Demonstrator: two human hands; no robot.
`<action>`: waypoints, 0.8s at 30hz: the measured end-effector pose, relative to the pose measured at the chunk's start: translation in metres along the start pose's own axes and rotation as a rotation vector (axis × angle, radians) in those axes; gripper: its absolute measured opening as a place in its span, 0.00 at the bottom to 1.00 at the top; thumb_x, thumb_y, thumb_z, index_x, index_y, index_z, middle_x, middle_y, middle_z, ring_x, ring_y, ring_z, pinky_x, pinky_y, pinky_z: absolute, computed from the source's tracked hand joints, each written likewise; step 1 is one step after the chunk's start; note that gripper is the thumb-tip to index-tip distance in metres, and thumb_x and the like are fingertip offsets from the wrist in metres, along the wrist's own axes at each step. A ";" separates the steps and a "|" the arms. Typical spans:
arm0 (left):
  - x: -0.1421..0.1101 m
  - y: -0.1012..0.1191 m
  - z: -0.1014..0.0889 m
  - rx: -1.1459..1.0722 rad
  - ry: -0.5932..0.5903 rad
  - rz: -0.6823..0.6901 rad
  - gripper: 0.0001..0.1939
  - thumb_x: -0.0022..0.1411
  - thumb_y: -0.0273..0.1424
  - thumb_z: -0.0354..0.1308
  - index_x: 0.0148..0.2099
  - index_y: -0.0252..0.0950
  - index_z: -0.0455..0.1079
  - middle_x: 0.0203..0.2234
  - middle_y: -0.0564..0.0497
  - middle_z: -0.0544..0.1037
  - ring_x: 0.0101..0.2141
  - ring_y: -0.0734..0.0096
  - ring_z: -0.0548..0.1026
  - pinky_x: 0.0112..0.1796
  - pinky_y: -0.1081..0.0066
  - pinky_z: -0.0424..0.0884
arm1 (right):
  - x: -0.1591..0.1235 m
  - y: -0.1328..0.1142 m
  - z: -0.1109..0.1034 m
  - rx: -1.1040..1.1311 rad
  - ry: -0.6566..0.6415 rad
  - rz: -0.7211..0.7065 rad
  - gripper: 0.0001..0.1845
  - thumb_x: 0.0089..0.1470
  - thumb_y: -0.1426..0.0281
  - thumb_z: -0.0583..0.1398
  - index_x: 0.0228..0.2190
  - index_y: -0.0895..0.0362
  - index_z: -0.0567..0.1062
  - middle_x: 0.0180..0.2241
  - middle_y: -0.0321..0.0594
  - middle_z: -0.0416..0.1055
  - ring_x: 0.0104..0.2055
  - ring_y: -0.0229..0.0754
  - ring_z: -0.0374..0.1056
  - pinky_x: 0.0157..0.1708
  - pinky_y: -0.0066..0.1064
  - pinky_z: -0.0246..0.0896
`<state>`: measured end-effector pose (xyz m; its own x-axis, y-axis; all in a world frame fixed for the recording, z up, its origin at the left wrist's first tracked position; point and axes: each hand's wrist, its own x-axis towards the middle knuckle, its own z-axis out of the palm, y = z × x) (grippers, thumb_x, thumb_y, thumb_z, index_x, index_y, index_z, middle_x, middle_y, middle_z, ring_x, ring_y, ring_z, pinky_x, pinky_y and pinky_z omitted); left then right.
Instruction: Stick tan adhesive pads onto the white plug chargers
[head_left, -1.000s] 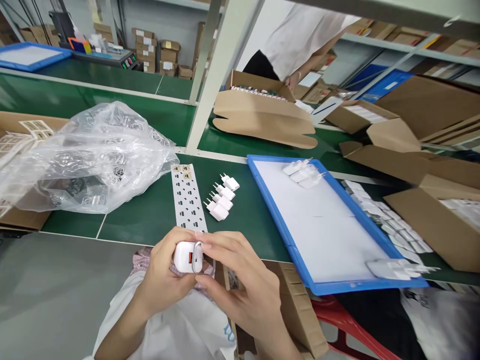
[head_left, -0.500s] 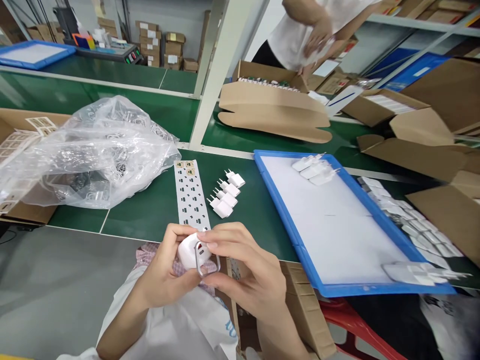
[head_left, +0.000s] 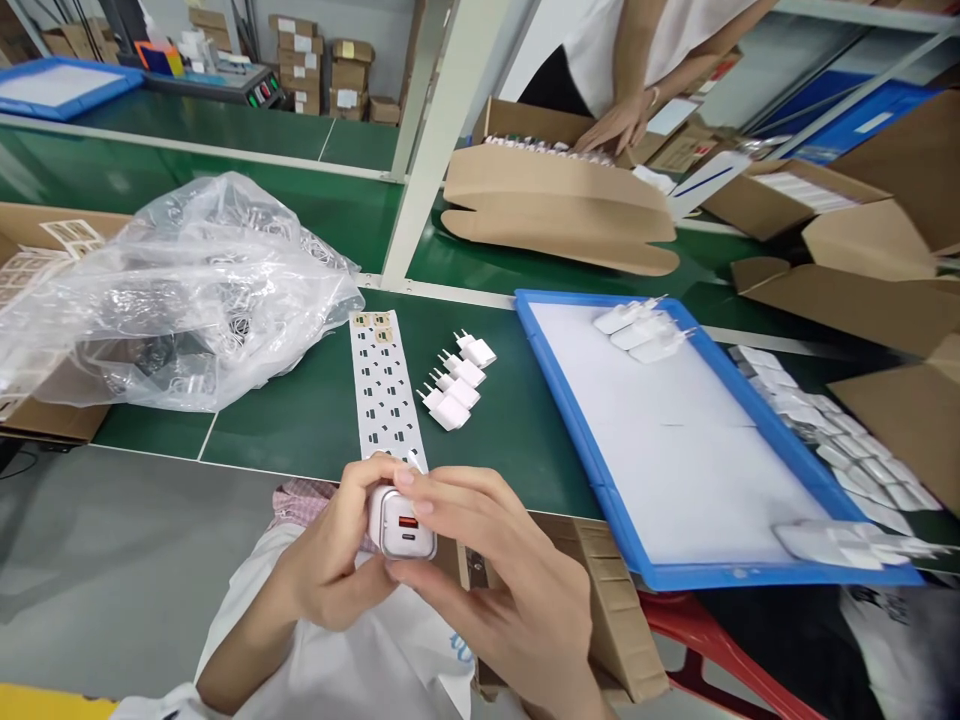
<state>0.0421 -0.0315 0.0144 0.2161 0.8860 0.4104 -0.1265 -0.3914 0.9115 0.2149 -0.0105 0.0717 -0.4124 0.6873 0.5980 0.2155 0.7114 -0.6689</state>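
A small white charger (head_left: 402,523) with an orange port and a slim port on its face is held over my lap by both hands. My left hand (head_left: 334,555) wraps around its left side and back. My right hand (head_left: 495,575) pinches its front and right edge, where a clear film covers the face. Just beyond my hands lies a white sticker sheet (head_left: 384,392) on the green table. To its right stand several white chargers (head_left: 455,382) in a short row, prongs up.
A blue tray (head_left: 570,420) with a white liner holds a few chargers at its far and near ends. A crumpled clear plastic bag (head_left: 180,290) lies at left. Cardboard boxes (head_left: 559,205) fill the back right, where another person's hand (head_left: 619,128) reaches into one. A white post (head_left: 435,140) rises behind.
The clear film that hung loose off the charger half a second ago now lies flat on its port face. The charger has turned its ports toward me. The other person's hand has dropped into the box.
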 end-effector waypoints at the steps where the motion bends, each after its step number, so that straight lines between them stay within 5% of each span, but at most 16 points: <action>1: 0.000 0.000 0.001 -0.009 0.010 0.013 0.21 0.76 0.42 0.53 0.65 0.45 0.57 0.44 0.43 0.77 0.37 0.58 0.79 0.39 0.60 0.77 | 0.000 -0.001 0.000 0.005 0.002 -0.005 0.21 0.65 0.75 0.67 0.56 0.48 0.74 0.47 0.42 0.84 0.51 0.50 0.79 0.47 0.42 0.82; 7: -0.002 0.007 0.002 -0.045 0.078 -0.054 0.25 0.73 0.48 0.56 0.65 0.44 0.60 0.37 0.46 0.78 0.33 0.58 0.79 0.39 0.58 0.77 | -0.006 -0.001 0.001 -0.046 -0.005 -0.008 0.21 0.67 0.72 0.67 0.58 0.48 0.74 0.48 0.42 0.84 0.54 0.52 0.77 0.53 0.48 0.79; 12: -0.010 0.006 0.007 -0.045 0.153 -0.066 0.29 0.74 0.53 0.53 0.69 0.45 0.61 0.49 0.43 0.79 0.44 0.53 0.80 0.48 0.56 0.77 | -0.015 0.003 0.007 -0.053 -0.054 0.061 0.17 0.68 0.66 0.65 0.56 0.50 0.75 0.49 0.44 0.82 0.57 0.51 0.74 0.54 0.43 0.78; 15: -0.008 -0.002 0.013 -0.087 0.184 0.020 0.27 0.77 0.52 0.49 0.69 0.46 0.61 0.42 0.48 0.79 0.37 0.62 0.79 0.41 0.63 0.75 | -0.021 0.004 0.013 -0.083 -0.072 0.087 0.18 0.71 0.63 0.62 0.59 0.50 0.74 0.49 0.45 0.80 0.59 0.51 0.72 0.54 0.43 0.78; 20: -0.003 -0.008 0.020 -0.197 0.235 -0.040 0.18 0.79 0.43 0.49 0.64 0.47 0.67 0.34 0.53 0.77 0.30 0.68 0.74 0.36 0.68 0.72 | -0.032 0.009 0.026 -0.222 0.012 0.079 0.20 0.72 0.60 0.60 0.61 0.51 0.74 0.56 0.50 0.75 0.66 0.55 0.66 0.59 0.47 0.74; 24: -0.004 -0.007 0.027 -0.315 0.346 -0.203 0.16 0.77 0.46 0.53 0.59 0.47 0.72 0.40 0.51 0.80 0.32 0.69 0.76 0.37 0.70 0.74 | -0.041 0.025 0.045 -0.356 0.079 -0.009 0.30 0.76 0.59 0.51 0.73 0.54 0.60 0.60 0.52 0.73 0.70 0.56 0.61 0.62 0.50 0.70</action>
<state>0.0682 -0.0395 0.0072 -0.0601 0.9878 0.1439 -0.4123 -0.1558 0.8976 0.1976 -0.0272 0.0103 -0.3494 0.6801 0.6445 0.5126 0.7145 -0.4761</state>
